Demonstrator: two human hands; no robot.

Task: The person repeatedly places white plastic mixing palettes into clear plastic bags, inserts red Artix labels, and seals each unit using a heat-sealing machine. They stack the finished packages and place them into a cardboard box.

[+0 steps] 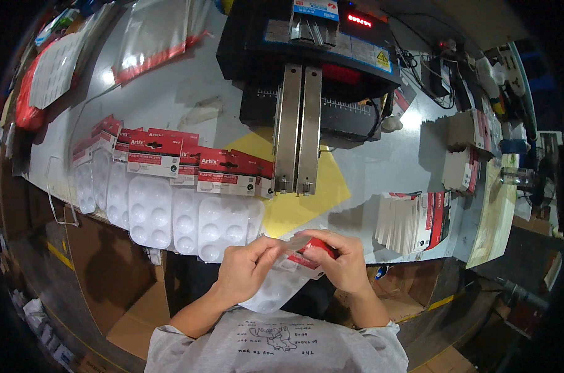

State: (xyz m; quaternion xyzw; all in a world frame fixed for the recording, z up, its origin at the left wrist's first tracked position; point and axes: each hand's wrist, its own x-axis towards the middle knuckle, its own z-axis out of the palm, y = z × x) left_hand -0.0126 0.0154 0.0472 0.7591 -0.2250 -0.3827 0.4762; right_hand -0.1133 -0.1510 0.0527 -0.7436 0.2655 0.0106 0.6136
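Note:
My left hand (pixel 245 268) and my right hand (pixel 346 264) are close together at the table's front edge. Between them is a red and white header card (pixel 307 268), pinched from both sides by fingers and thumbs. A white plastic paint palette (pixel 274 293) with round wells hangs below the card, partly behind my left hand. How card and palette are joined is hidden by my fingers. To the left lies an overlapping row of similar white palettes (pixel 150 211) topped with red and white cards (pixel 153 153).
A black machine (pixel 248 37) with two long metal arms (pixel 297 124) stands at the back, above a yellow sheet (pixel 332 180). Stacks of cards (pixel 412 221) sit on the right. Clear bags (pixel 158 37) lie at the back left. Cardboard boxes (pixel 108 267) are under the table.

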